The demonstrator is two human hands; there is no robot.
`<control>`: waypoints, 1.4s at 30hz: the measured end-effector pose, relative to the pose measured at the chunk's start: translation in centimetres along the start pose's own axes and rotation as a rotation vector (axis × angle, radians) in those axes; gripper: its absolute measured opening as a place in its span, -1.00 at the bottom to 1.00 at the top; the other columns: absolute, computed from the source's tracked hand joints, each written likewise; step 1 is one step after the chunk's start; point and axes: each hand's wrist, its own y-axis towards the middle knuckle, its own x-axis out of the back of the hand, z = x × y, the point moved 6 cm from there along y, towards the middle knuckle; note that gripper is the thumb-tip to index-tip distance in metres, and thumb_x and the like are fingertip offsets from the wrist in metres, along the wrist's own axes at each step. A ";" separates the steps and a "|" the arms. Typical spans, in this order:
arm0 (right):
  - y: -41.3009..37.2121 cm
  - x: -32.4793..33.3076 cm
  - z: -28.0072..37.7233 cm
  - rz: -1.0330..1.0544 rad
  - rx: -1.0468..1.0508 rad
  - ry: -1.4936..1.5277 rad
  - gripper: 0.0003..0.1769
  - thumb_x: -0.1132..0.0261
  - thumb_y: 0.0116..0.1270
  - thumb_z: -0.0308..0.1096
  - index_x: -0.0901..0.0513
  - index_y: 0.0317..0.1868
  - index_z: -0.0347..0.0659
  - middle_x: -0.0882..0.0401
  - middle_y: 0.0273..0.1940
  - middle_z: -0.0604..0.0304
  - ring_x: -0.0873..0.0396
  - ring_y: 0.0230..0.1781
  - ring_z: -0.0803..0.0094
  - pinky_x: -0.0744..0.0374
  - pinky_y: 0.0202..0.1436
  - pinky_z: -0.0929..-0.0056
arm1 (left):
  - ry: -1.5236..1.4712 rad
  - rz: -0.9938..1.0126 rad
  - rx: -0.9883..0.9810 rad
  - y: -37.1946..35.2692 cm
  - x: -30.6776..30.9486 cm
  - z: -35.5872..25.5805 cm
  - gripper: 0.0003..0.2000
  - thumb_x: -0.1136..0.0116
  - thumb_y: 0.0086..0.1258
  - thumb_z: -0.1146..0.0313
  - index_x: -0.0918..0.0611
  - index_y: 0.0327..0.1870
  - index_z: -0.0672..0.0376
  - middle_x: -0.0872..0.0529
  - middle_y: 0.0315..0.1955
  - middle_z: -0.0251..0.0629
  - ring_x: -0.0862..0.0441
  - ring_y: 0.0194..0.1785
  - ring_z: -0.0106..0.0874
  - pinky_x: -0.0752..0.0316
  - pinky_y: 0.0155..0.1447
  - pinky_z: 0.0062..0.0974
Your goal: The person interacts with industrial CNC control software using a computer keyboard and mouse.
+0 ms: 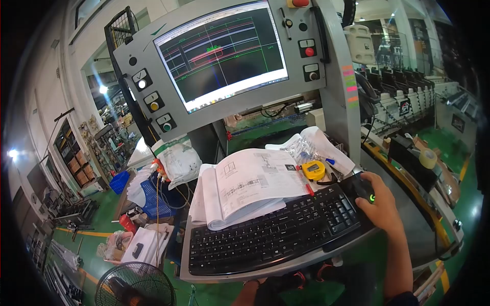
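Observation:
My right hand (382, 203) rests on a black computer mouse (361, 186) with a green light, at the right end of a black keyboard (275, 232). Its fingers curl over the mouse. My left hand is out of sight; only a bit of forearm (246, 293) shows at the bottom edge below the keyboard shelf (214, 275). Behind the keyboard lies an open stack of printed drawings (250, 186), with a red pen (308, 187) and a yellow tape measure (313, 169) beside it. Above stands a machine console with a monitor (222, 53) showing coloured line drawings.
The console panel (153, 102) carries lit push buttons and a red knob (309, 51). A white plastic bag (178, 158) hangs at left. A floor fan (135, 285) stands at lower left on the green floor. A roll of tape (427, 158) sits on the machine at right.

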 end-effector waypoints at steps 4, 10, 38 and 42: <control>0.0 -0.1 -0.1 0.003 0.022 -0.015 -0.28 -0.54 0.36 -0.33 -0.60 0.51 -0.24 -0.68 0.49 -0.15 -0.62 0.53 -0.25 -0.54 0.62 -0.06 | 0.019 0.016 0.001 -0.2 0.0 0.9 -0.13 0.08 0.69 -0.50 -0.39 0.88 -0.23 -0.28 0.91 -0.16 -0.17 0.93 0.03 -0.05 0.95 0.20; 0.0 -0.1 -0.1 0.006 0.008 0.031 -0.33 -0.52 0.37 -0.34 -0.61 0.47 -0.27 -0.68 0.47 -0.17 -0.64 0.52 -0.24 -0.56 0.61 -0.02 | 0.044 0.039 0.052 -1.2 -0.4 5.1 -0.12 0.06 0.68 -0.51 -0.39 0.88 -0.21 -0.29 0.90 -0.14 -0.19 0.92 0.02 -0.07 0.95 0.17; 0.3 -0.6 -2.1 -0.001 -0.025 -0.016 -0.32 -0.51 0.55 -0.22 -0.58 0.56 -0.34 -0.48 0.66 -0.21 -0.62 0.55 -0.23 -0.67 0.49 -0.01 | -0.135 0.360 0.579 -4.8 -2.7 11.1 -0.25 -0.31 0.56 -0.29 -0.70 0.63 -0.02 -0.37 0.85 -0.03 -0.13 0.93 0.09 0.09 0.86 0.56; 0.4 -0.6 -2.0 0.011 -0.030 0.017 -0.32 -0.51 0.56 -0.21 -0.58 0.56 -0.34 -0.46 0.67 -0.22 -0.62 0.55 -0.22 -0.71 0.45 0.02 | 0.170 0.289 0.579 -2.6 -4.7 13.0 -0.07 -0.15 0.47 -0.65 -0.70 0.66 -0.16 -0.74 0.56 0.03 -0.73 0.55 0.13 -0.64 0.61 0.13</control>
